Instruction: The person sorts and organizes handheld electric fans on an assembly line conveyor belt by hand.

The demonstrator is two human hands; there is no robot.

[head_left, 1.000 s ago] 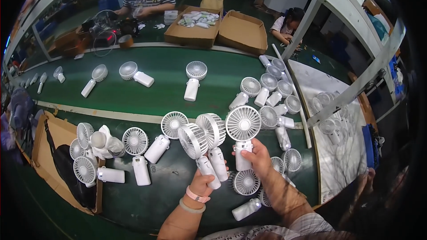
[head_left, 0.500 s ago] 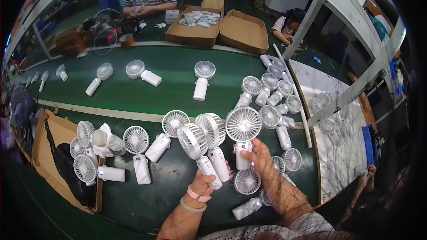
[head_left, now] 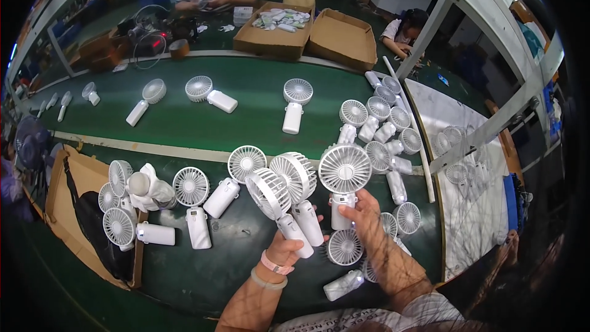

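Note:
My left hand (head_left: 284, 248) is closed around the handles of two white handheld fans, a nearer fan (head_left: 268, 193) and a second fan (head_left: 294, 177) just behind it. Their round grilles lean up and to the left. In my right hand (head_left: 365, 210) is another white fan (head_left: 345, 168), held upright by its handle with the grille facing me and the thumb on the front. Below that hand, a fan (head_left: 344, 247) lies on the dark green bench (head_left: 230, 270). Left of my hands, a fan (head_left: 191, 186) rests next to a white handle (head_left: 222, 198).
Several fans ride on the green conveyor belt (head_left: 246, 117). More fans crowd together at right beside a white rail (head_left: 412, 129). A cardboard box (head_left: 61, 200) with a black bag stands at left. Beyond the belt, two people work near an open carton (head_left: 270, 44).
The fans on the belt have shifted to the right. The whole view has moved slightly. Both hands keep hold of the same fans, which are a little farther right in the picture.

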